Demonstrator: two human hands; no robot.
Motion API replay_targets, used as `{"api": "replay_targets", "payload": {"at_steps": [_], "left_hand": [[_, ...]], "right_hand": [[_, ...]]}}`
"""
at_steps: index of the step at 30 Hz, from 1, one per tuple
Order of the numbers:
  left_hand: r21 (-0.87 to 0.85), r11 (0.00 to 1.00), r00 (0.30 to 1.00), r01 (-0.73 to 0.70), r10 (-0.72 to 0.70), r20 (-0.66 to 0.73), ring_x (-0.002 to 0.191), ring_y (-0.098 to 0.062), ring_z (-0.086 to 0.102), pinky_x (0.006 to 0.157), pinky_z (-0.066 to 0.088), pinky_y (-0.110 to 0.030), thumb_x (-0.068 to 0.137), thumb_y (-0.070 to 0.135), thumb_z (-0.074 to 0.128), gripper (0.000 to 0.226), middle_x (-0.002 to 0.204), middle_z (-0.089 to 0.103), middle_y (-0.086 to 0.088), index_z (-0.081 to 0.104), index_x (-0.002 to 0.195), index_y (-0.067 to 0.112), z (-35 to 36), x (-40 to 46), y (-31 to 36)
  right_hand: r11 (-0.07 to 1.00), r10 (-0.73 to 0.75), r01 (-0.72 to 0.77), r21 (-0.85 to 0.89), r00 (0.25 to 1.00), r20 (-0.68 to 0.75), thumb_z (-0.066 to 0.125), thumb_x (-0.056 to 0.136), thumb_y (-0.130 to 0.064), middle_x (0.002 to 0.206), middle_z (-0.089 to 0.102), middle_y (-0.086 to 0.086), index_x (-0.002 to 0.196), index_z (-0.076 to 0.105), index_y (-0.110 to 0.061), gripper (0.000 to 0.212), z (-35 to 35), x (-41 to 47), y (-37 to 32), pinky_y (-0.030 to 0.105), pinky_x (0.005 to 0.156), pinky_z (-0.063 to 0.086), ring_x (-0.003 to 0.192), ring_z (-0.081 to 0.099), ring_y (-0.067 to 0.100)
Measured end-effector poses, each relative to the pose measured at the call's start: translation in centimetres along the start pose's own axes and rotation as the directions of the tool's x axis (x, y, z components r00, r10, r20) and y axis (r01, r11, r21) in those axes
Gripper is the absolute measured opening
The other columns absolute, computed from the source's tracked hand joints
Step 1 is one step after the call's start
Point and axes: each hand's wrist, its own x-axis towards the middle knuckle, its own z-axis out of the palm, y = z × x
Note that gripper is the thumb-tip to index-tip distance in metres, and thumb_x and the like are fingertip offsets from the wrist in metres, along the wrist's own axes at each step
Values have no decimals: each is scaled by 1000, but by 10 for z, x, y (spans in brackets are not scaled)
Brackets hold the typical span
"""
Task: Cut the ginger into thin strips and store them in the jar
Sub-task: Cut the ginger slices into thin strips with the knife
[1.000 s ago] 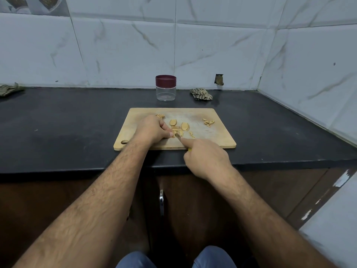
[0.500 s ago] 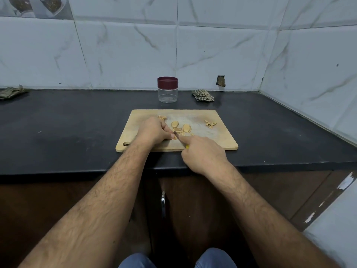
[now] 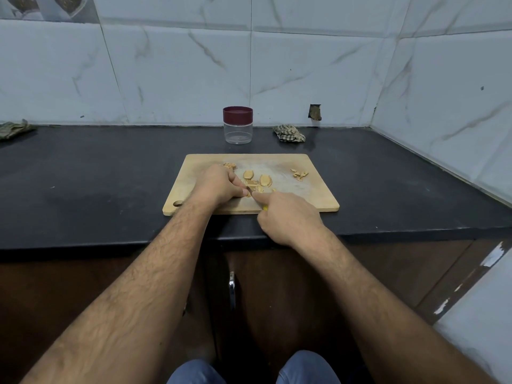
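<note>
Countertop (image 3: 83,189), black, bears wooden cutting board (image 3: 313,198) below marble-tiled wall (image 3: 180,79).

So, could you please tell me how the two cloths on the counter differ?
The checked cloth lies right of the jar, near the back wall; the greenish cloth lies at the far left edge of the view. The checked cloth shows whole, in a compact bundle; the greenish cloth is partly cut off by the frame. Both are crumpled and rest on the black counter.
</note>
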Motion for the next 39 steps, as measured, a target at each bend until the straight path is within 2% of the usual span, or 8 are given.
{"api": "replay_targets", "payload": {"at_steps": [4, 7, 14, 22, 26, 31, 36, 39], "left_hand": [[-7, 1000, 1000, 13, -13, 11, 93, -10, 62, 89, 51, -32, 78, 20, 82, 18, 82, 71, 9, 72, 67, 28, -1, 0, 0], [-20, 1000, 1000, 18, -18, 23, 92, -13, 63, 91, 51, -34, 78, 19, 83, 19, 81, 71, 9, 71, 65, 28, -1, 1, 0], [-12, 1000, 999, 14, -13, 50, 97, -13, 65, 92, 52, -34, 81, 16, 79, 18, 95, 75, 5, 72, 68, 25, -4, 2, 1], [-39, 999, 999, 27, -26, 33, 82, -7, 60, 79, 49, -27, 80, 14, 79, 10, 77, 71, 9, 76, 72, 19, -2, 2, 1], [-33, 999, 999, 31, -30, 31, 85, -11, 62, 85, 52, -32, 78, 14, 80, 7, 81, 73, 5, 77, 73, 18, -2, 4, 0], [-51, 998, 999, 30, -28, 34, 96, -15, 67, 92, 53, -35, 77, 12, 81, 3, 85, 75, 5, 77, 76, 13, -2, 4, -1], [-42, 999, 999, 29, -28, 29, 85, -12, 63, 88, 53, -35, 77, 14, 81, 10, 82, 74, 4, 76, 71, 19, -1, 4, -1], [-29, 999, 999, 38, -37, 37, 89, -14, 64, 88, 53, -35, 78, 15, 81, 14, 85, 75, 3, 74, 68, 22, -2, 5, -1]], "right_hand": [[1000, 2, -2, -19, 1000, 6, 43, 95, -20, 139, 55, 0, 148, 36, -46, 60, 0, -9, 7, 34, 77, 40, 121, 52, 24], [1000, 20, -20, 15, 1000, -6, 43, 95, -20, 137, 56, -1, 148, 38, -45, 59, -2, -10, 9, 34, 78, 41, 120, 53, 23], [996, 18, -15, 87, 999, -34, 43, 95, -22, 134, 59, -2, 146, 41, -41, 55, -3, -8, 8, 35, 80, 43, 117, 54, 23], [999, -15, 16, 46, 999, -33, 42, 96, -20, 138, 56, -3, 147, 39, -43, 56, -5, -4, 3, 35, 84, 44, 121, 53, 22], [999, -19, 19, 25, 999, -26, 43, 96, -20, 138, 56, -4, 148, 38, -44, 57, -4, -1, 4, 35, 82, 43, 120, 53, 22], [1000, -9, 9, 25, 1000, -8, 43, 97, -19, 139, 55, -2, 147, 39, -43, 56, -2, 6, -2, 35, 88, 44, 122, 52, 23], [1000, -12, 12, 0, 1000, -8, 43, 95, -18, 136, 57, -1, 148, 37, -44, 60, 2, -2, 2, 34, 79, 40, 121, 53, 24], [1000, -24, 24, 12, 1000, -4, 43, 94, -19, 135, 57, -2, 148, 38, -44, 60, 0, -14, 11, 34, 78, 40, 121, 52, 23]]}}
